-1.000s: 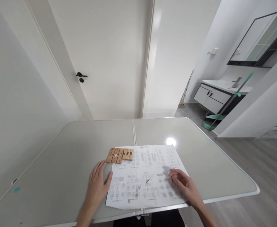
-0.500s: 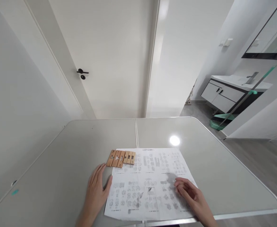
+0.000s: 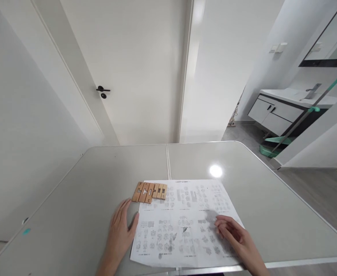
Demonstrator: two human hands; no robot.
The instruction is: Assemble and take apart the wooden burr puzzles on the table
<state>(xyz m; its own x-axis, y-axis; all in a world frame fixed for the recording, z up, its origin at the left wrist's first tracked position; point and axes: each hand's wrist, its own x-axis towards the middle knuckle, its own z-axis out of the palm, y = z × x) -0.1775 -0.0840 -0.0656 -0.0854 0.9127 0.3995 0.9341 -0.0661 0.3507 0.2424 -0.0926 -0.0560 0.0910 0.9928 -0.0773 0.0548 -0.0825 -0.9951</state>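
My left hand (image 3: pixel 120 232) lies on the table with its fingers stretched and its thumb apart, at the left edge of a printed white sheet (image 3: pixel 185 214). It holds nothing. Its fingertips are close to three flat brown wooden pieces (image 3: pixel 143 193) with cut-out slots and marked numbers. Against their right side are three shorter, paler notched wooden pieces (image 3: pixel 159 191), on the sheet's upper left corner. Over the sheet's right part rests my right hand (image 3: pixel 236 237), fingers loosely curled and thumb near the index finger, with nothing visible in it.
The grey folding table (image 3: pixel 257 199) has a centre seam and a pale rim. Behind it stands a white door (image 3: pixel 139 69) with a black handle (image 3: pixel 103 90). To the far right are a washbasin cabinet (image 3: pixel 272 113) and a green dustpan (image 3: pixel 268 151) with a long handle.
The whole view has shifted slightly, so things appear a little further right. Both hands and the wooden pieces keep their places on the table and sheet.
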